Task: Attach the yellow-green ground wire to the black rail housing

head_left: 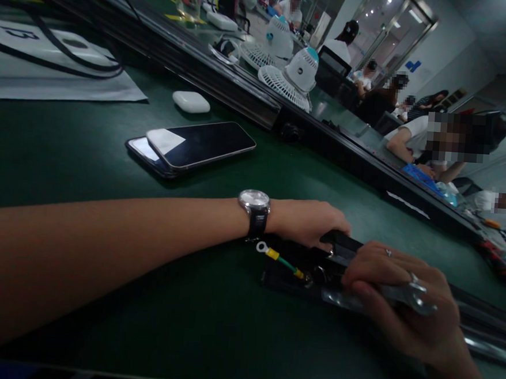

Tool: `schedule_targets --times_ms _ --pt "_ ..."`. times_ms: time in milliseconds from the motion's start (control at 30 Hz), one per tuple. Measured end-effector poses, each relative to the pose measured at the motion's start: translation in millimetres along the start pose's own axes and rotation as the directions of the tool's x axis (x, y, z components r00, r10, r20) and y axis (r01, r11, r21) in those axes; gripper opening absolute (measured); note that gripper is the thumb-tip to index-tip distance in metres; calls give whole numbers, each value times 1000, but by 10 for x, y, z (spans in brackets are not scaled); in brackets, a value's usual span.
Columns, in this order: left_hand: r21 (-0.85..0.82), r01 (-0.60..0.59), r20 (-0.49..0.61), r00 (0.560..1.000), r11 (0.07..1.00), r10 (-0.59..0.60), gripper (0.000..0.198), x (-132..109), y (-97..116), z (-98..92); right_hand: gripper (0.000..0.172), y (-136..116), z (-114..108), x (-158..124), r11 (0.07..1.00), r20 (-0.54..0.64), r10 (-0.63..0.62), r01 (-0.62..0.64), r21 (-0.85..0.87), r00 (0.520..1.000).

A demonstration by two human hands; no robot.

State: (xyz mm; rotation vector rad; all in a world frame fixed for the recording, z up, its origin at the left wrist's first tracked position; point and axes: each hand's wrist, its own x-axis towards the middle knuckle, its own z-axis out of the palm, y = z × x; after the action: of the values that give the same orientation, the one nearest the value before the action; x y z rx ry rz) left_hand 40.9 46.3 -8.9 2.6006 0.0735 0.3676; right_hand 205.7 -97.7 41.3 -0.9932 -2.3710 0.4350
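My left hand [309, 221], with a wristwatch [255, 208] on its wrist, is closed over the far end of a long black part [290, 270] that lies on the green table [105, 202]. My right hand [401, 298] grips the same part further right, and it also pins a metal wrench [418, 299] under its fingers. A green-yellow ground wire [280, 261] with a ring terminal runs out of the part's left end. The part's right stretch continues as a dark rail [486, 327].
Two stacked phones [195, 145] and a white earbud case [191, 102] lie further back. Black cables cross white paper [49, 65] at far left. A black divider rail [250, 103] runs diagonally; beyond it stand small white fans [293, 77], and other people sit at work.
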Motion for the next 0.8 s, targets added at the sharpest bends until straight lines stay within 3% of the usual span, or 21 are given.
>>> schedule_targets --times_ms 367,700,800 --pt "30 38 3 999 999 -38 31 5 4 13 5 -52 79 -20 996 27 7 -5 -85 1000" --pt "23 10 -30 1000 1000 -9 31 8 5 27 11 8 -56 33 984 181 -177 173 35 967" --pt "17 0 -34 999 1000 1 31 9 3 24 12 23 -80 -8 992 118 -121 116 47 986"
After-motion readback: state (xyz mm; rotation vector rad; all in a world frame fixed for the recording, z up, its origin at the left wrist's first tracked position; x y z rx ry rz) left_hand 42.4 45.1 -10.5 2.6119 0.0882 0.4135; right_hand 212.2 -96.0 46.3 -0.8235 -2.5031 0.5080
